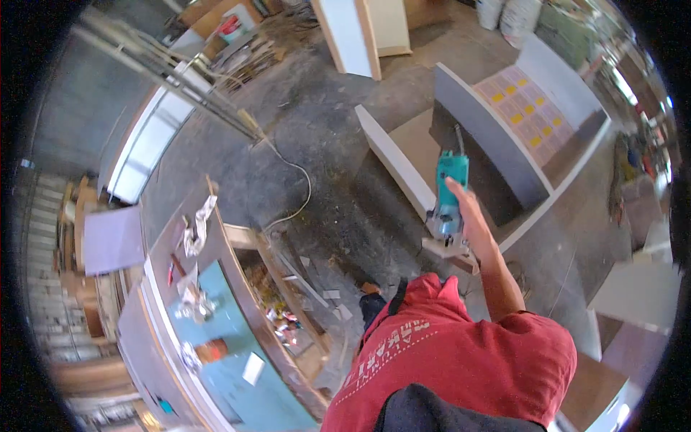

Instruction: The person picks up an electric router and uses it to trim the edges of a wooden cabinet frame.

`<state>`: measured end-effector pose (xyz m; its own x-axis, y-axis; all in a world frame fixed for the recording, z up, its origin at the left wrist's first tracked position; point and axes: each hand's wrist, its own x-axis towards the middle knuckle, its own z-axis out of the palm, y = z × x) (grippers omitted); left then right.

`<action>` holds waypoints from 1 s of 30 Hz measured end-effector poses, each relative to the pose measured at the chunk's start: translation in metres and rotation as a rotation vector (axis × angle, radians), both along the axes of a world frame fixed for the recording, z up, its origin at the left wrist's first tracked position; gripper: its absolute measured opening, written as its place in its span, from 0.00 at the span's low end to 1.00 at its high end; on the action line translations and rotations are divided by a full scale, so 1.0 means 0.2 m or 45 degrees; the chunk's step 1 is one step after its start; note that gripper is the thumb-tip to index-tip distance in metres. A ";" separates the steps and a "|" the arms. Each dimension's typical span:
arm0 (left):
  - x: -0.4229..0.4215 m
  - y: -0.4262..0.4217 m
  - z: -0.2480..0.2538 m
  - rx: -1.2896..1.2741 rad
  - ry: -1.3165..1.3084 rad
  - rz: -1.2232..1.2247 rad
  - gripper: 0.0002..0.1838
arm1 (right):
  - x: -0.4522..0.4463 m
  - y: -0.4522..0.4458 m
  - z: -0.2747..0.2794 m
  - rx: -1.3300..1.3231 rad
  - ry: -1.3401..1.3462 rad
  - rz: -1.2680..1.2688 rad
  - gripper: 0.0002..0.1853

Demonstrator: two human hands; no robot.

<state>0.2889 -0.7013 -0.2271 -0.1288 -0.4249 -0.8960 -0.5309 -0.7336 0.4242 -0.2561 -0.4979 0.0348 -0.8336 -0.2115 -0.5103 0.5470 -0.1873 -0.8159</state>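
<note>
My right hand (466, 209) is wrapped round the teal body of a trim router (450, 173), its arm stretched forward from my red shirt (446, 338). The clear and metal base end of the router points down toward me. Just below that end is a small pale board piece (450, 250); whether the two touch I cannot tell. Beside the router stands an open cabinet carcass (493, 137) with grey panels, its near corner close to the tool. My left hand does not show.
To the left is a workbench (288, 360) with a blue top, rags and small items. Behind it leans a white-paned panel (152, 144). A pale cord (308, 180) curves across the dark floor (331, 158). White sacks (518, 21) stand at the back, and boards (640, 295) lie at right.
</note>
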 end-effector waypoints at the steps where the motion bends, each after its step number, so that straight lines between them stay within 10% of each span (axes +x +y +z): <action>1: 0.00 -0.20 -0.01 -0.008 -0.005 -0.064 0.28 | 0.02 -0.05 -0.01 -0.051 0.035 -0.058 0.28; 9: -0.58 -1.59 0.01 -0.081 0.085 -0.568 0.27 | 0.23 -0.21 0.27 -0.198 0.282 -0.963 0.29; 21: -2.55 -2.21 -0.07 0.064 0.228 -0.911 0.32 | 0.49 0.27 1.86 1.104 1.278 -1.909 0.27; 24: -2.92 -2.25 -0.15 0.051 0.140 -1.006 0.17 | 0.16 0.14 2.03 1.213 1.658 -1.508 0.41; 30: -3.41 -2.52 -0.09 0.056 -0.082 -1.236 0.16 | -0.36 0.54 2.12 1.233 1.541 -1.370 0.32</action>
<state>-0.3935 -1.2060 -0.2457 -0.3556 -0.1259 -0.9261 -0.9343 0.0213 0.3558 -0.3273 -0.3909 0.4593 -0.3500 0.5372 0.7674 -0.3482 0.6859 -0.6389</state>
